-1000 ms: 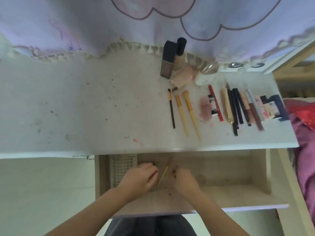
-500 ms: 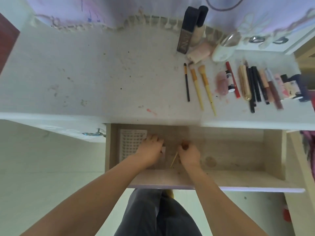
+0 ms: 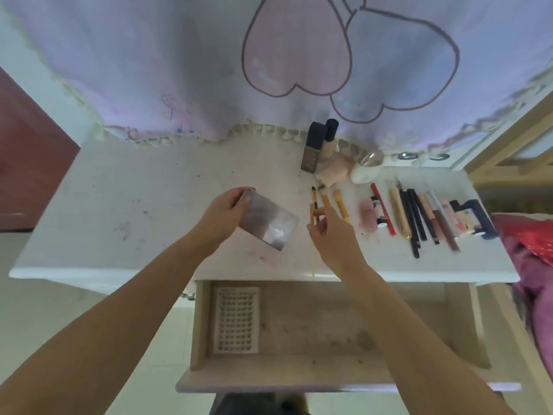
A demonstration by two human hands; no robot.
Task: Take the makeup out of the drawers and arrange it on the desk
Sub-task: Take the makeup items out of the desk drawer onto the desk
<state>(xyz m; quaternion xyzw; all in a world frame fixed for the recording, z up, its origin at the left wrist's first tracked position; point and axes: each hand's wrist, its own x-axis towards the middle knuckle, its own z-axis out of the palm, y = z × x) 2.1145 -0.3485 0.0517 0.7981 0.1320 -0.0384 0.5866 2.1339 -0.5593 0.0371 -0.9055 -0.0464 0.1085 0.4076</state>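
Observation:
My left hand (image 3: 223, 218) grips a flat, shiny silver palette (image 3: 269, 224) by its far end, above the white desk (image 3: 119, 205). My right hand (image 3: 330, 235) pinches a thin yellow-handled brush (image 3: 313, 215) just left of the brushes lying on the desk (image 3: 341, 205). Its thin handle reaches down past the desk's front edge. Below, the drawer (image 3: 329, 330) stands pulled out, with a white perforated tray (image 3: 236, 320) at its left side.
A row of pencils, lip tubes and small bottles (image 3: 425, 217) lies on the desk's right part. Foundation bottles (image 3: 318, 146) and a pink tube (image 3: 333, 170) stand at the back by a hanging cloth. A pink and red fabric (image 3: 532, 265) lies at far right.
Both hands have come up out of the drawer to the desk top: the left one carrying the silver palette, the right one the thin brush.

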